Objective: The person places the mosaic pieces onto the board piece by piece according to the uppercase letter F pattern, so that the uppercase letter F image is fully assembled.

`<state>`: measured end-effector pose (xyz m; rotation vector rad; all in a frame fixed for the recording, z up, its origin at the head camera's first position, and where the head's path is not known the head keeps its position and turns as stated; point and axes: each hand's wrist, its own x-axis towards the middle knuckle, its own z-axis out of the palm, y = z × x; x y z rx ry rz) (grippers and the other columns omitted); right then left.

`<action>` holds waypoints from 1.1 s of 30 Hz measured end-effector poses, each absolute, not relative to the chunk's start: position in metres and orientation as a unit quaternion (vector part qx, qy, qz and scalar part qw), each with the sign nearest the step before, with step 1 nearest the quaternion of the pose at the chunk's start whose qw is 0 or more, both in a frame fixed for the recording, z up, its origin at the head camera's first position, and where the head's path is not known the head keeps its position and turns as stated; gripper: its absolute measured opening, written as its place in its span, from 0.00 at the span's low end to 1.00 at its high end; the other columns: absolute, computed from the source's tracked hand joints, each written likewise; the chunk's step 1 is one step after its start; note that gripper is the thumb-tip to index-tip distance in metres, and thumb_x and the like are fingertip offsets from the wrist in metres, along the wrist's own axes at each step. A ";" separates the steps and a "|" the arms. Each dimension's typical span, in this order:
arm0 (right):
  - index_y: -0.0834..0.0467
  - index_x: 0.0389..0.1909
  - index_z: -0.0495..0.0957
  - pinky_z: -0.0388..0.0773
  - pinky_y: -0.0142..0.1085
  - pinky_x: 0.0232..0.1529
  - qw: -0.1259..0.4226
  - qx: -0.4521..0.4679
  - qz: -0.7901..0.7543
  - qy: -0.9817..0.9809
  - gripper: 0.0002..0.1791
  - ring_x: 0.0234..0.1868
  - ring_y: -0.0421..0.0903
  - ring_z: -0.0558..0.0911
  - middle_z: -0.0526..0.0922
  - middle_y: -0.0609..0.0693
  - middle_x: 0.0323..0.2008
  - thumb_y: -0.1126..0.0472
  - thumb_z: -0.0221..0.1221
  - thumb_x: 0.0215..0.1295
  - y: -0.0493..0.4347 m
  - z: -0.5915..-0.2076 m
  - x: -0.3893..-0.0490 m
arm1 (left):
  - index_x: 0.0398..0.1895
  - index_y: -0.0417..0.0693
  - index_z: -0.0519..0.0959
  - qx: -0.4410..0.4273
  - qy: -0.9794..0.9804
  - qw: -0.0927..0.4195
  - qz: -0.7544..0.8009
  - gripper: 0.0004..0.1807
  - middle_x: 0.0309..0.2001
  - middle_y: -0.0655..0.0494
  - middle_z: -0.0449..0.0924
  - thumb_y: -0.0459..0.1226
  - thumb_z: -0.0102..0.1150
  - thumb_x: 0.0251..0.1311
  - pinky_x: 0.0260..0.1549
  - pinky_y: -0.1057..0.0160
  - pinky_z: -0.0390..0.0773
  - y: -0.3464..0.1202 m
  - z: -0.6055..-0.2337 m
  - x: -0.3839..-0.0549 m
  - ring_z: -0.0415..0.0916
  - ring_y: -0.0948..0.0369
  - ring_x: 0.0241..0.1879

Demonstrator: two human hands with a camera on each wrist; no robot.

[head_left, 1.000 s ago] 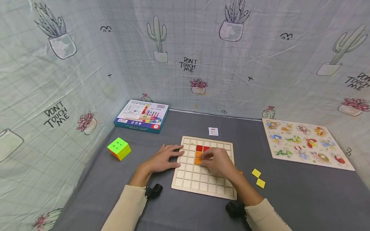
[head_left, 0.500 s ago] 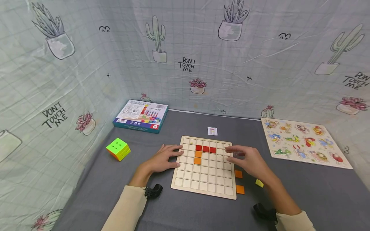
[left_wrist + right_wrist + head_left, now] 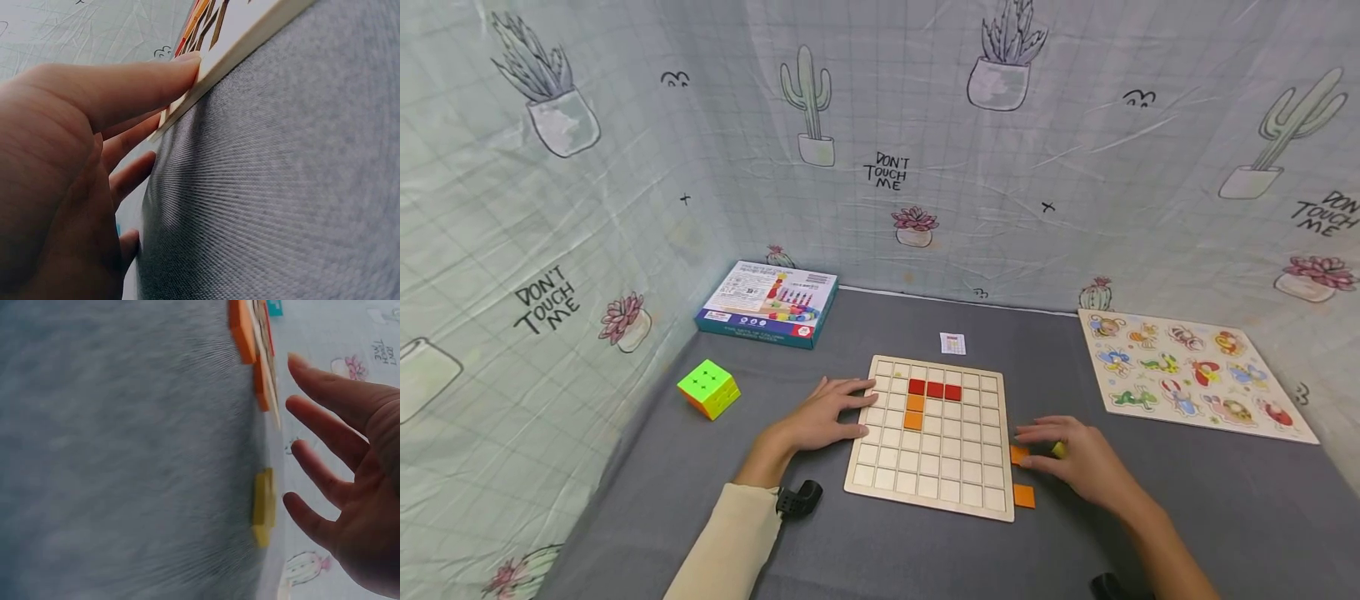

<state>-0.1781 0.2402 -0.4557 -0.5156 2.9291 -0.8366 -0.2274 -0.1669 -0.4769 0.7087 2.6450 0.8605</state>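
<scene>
Right hand (image 3: 1081, 460), spread open and holding nothing, has shifted nearer and rightward. I see the farther orange square tile (image 3: 1017, 454) just left of it.

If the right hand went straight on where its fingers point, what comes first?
Likely the farther orange tile, beside the wooden board; how high the right hand hovers is unclear, so it might pass above.

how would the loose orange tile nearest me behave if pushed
The orange tile is probably stiff, given its straight edges. Lying flat on the cloth, it would likely slide, not roll. Small beside the board, it seems light.
</scene>
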 end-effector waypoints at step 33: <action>0.49 0.41 0.92 0.78 0.61 0.59 0.025 -0.143 -0.264 0.954 0.11 0.57 0.59 0.84 0.92 0.47 0.44 0.58 0.74 0.54 0.242 -0.464 -0.179 | 0.73 0.50 0.71 0.239 0.914 0.132 0.299 0.32 0.80 0.53 0.61 0.46 0.62 0.67 0.79 0.32 0.35 -0.167 -0.477 -0.225 0.52 0.46 0.81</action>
